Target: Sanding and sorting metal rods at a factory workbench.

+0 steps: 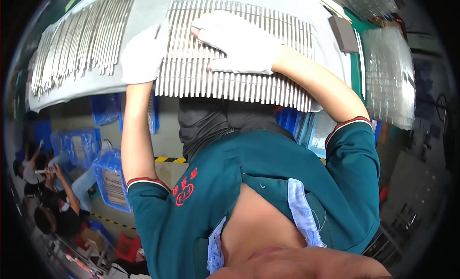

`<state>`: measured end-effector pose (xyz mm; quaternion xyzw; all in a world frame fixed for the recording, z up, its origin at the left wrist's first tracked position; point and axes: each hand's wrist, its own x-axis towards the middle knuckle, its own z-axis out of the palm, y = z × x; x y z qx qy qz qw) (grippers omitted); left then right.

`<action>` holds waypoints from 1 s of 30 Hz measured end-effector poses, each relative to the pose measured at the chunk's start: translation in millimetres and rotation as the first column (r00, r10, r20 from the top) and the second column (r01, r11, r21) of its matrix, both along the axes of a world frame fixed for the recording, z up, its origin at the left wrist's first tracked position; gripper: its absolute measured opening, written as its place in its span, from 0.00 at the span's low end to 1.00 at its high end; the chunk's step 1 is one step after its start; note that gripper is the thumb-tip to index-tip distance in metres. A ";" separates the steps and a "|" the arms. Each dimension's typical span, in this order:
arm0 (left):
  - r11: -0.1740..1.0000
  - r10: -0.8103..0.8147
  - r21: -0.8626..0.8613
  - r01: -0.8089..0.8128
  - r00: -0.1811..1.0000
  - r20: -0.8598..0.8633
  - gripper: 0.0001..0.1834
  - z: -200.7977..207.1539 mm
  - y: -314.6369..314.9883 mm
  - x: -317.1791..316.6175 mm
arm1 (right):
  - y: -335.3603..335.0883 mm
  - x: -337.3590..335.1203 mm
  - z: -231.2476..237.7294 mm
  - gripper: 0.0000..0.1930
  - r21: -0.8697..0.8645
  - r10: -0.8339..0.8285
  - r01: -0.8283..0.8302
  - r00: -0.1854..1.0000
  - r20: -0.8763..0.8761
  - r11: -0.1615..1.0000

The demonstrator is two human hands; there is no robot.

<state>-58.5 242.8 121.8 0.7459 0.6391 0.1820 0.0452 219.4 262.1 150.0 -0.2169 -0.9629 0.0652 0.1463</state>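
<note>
Grey table (143, 10): gloved right hand (239, 44) presses flat on aligned metal strips (230, 82); left hand (142, 56) steadies their edge; keep rows even.

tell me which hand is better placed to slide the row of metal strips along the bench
Right, probably. The right hand lies flat on top of the row of metal strips, fingers spread across many. The left hand only touches the row's left end.

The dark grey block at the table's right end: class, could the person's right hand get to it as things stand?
Probably yes: the right hand lies flat on the metal strips, and only strips lie between it and the dark grey block.
</note>
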 end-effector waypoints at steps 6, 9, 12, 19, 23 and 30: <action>0.982 0.099 0.168 -0.090 0.994 -0.049 0.23 -7.9 -0.2 1.8 | 3.9 -69.9 -7.9 0.47 -0.052 -0.094 0.086 0.978 -0.187 0.995; 0.966 0.160 0.198 -0.167 0.986 0.053 0.19 -18.2 0.8 0.4 | 1.1 -88.4 -14.9 0.49 0.002 -0.053 0.058 0.928 -0.368 0.998; 0.931 0.177 0.265 -0.250 0.947 0.268 0.19 -29.7 2.3 0.8 | 1.3 -118.6 -20.8 0.51 0.194 0.047 0.040 0.903 -0.426 0.980; 0.954 0.076 0.249 -0.166 0.940 0.334 0.20 -29.5 -3.9 -4.7 | -8.6 -92.0 -7.2 0.45 0.097 0.112 -0.086 0.942 -0.315 0.992; 0.982 -0.078 0.143 0.122 0.957 -0.281 0.23 -13.5 -0.2 -4.3 | -17.4 -40.8 3.1 0.44 0.022 0.007 -0.006 0.998 -0.056 1.000; 0.999 0.052 -0.019 -0.051 0.996 0.078 0.26 -8.6 8.4 -1.9 | -23.8 56.4 28.6 0.44 0.031 -0.299 0.300 0.930 0.213 0.954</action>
